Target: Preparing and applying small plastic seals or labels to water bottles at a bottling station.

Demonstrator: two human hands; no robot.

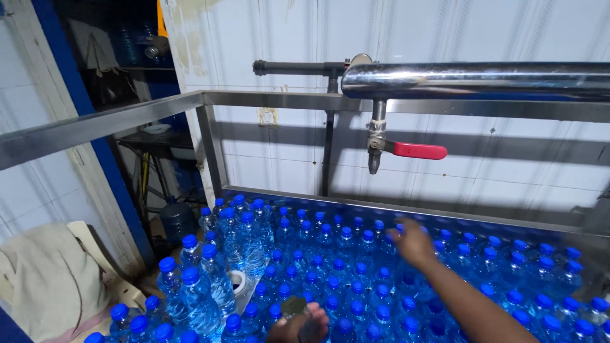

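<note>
- The fingers (399,236) of the right hand (414,242) are loosely spread over the blue caps in the middle of the frame, resting on or just above the bottle tops; they hold nothing that I can see.
- The left hand (298,325), at the lower edge, has its fingers curled around a small bottle with a dull grey top (294,307).
- The capped water bottles (330,267) stand packed together on the counter inside a steel frame (127,117), filling the lower half of the frame.
- A steel pipe (476,79) with a red-handled tap (406,150) runs across the upper right.
- A roll of white tape (237,280) sits among taller bottles (210,279) at lower left.
- Judging by this, the step in hand is picking among the bottles; the next move would call for closing on one neck without toppling its neighbours.
</note>
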